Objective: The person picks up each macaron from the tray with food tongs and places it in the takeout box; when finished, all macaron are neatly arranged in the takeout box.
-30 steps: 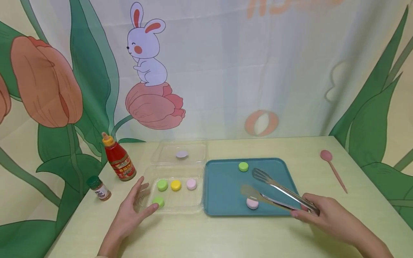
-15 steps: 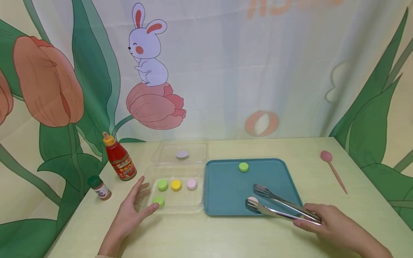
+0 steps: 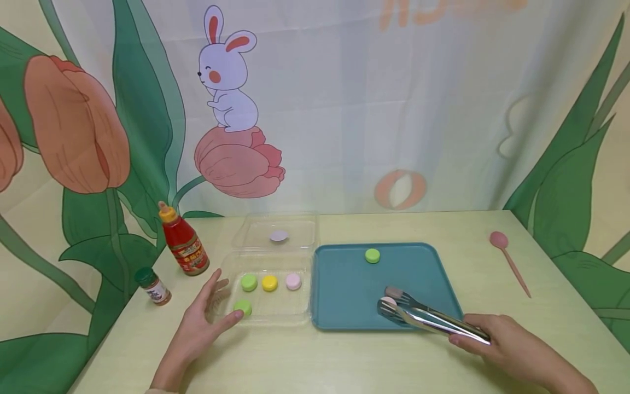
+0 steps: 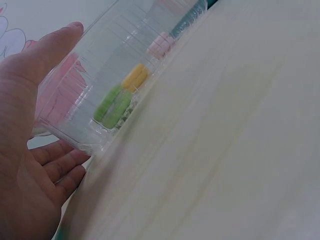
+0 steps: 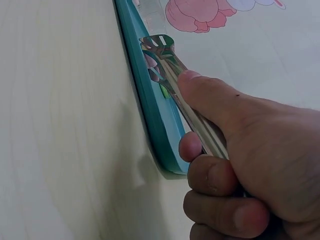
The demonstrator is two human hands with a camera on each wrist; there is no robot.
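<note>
My left hand [image 3: 199, 323] holds the left end of an open clear plastic box [image 3: 275, 317], its thumb along the near side and fingers around the left end. Inside lie green [image 3: 249, 282], yellow [image 3: 269, 283] and pink [image 3: 293, 281] macarons, plus another green macaron [image 3: 243, 307] by the thumb. My right hand [image 3: 502, 342] grips metal tongs [image 5: 192, 117] over a teal tray [image 3: 344, 284]. Between the tongs' slotted tips is a pink macaron [image 3: 389, 300], partly hidden. Farther back on the tray sits a green macaron [image 3: 372, 255].
At the left stand a red sauce bottle [image 3: 185, 243] and a small green-capped spice jar [image 3: 153, 286]. The box's clear lid [image 3: 300, 232] lies folded back. A pink spoon [image 3: 507, 254] lies at the right. Behind the table hangs a printed curtain [image 3: 334, 109].
The tongs in my right hand have swung lower on the tray, and their tips have closed in around the pink macaron. My left hand has stayed at the box.
</note>
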